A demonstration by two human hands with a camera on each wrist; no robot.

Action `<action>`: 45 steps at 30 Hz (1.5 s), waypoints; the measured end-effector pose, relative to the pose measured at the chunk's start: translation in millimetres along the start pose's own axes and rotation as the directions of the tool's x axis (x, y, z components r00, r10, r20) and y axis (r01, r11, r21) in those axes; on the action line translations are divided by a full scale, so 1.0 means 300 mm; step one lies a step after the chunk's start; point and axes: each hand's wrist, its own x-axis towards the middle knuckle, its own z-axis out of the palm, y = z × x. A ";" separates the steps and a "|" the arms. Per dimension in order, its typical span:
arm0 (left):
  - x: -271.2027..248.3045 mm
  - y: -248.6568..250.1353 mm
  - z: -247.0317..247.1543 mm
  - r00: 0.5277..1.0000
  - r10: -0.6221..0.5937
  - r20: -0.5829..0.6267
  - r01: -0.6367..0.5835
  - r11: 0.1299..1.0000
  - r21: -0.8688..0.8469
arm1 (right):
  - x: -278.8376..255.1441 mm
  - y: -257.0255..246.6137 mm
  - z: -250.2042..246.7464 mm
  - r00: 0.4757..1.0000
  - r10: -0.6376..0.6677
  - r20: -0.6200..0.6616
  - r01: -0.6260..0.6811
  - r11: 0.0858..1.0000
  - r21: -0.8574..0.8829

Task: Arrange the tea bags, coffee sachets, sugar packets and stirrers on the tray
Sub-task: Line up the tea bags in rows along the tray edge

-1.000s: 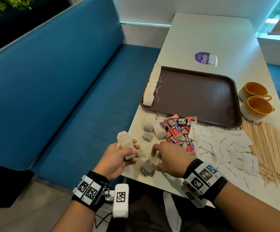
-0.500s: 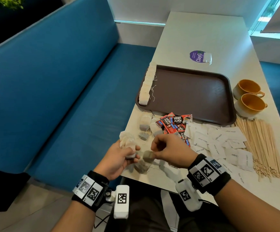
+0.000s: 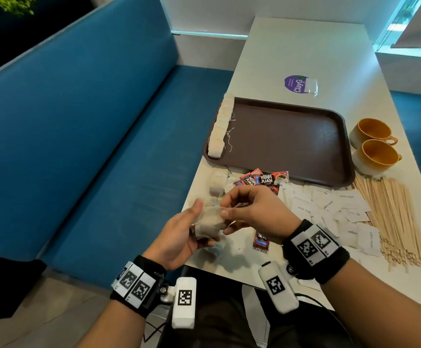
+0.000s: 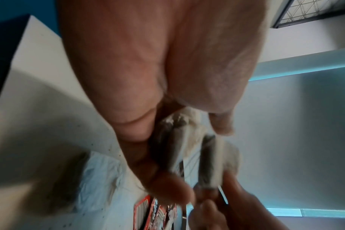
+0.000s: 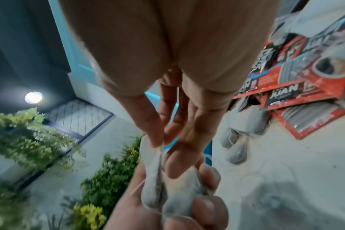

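My left hand [image 3: 179,237] cups the tea bags [image 3: 209,222]; my right hand [image 3: 252,212] pinches one; the tray [image 3: 292,136] lies far, slightly right.

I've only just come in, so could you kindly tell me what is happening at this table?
A person is gathering tea bags. The left hand holds a small bunch of tea bags, and the right hand pinches one against it. A row of tea bags lines the brown tray; coffee sachets, sugar packets and stirrers lie on the table.
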 end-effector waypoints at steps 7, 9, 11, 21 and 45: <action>-0.005 -0.017 -0.032 0.999 0.025 -0.021 -0.023 0.997 0.078 | 0.044 0.055 0.027 0.986 -0.105 -0.133 0.042 0.912 -0.407; -0.005 -0.013 -0.065 0.992 0.042 -0.116 -0.036 0.998 0.052 | 0.044 0.071 0.017 0.991 -0.105 -0.086 0.025 0.763 -0.646; -0.005 -0.008 -0.097 0.982 0.060 -0.177 -0.059 0.998 0.015 | 0.036 0.091 0.026 1.000 0.005 0.013 0.008 0.551 -0.835; 0.013 -0.007 -0.129 0.959 0.086 -0.272 -0.090 0.996 -0.004 | 0.071 0.107 0.068 0.992 0.097 0.076 0.028 0.424 -0.905; 0.028 -0.008 -0.069 0.991 0.012 -0.137 -0.028 0.992 -0.121 | 0.199 -0.001 -0.057 0.985 -0.101 -0.142 -0.027 0.713 -0.700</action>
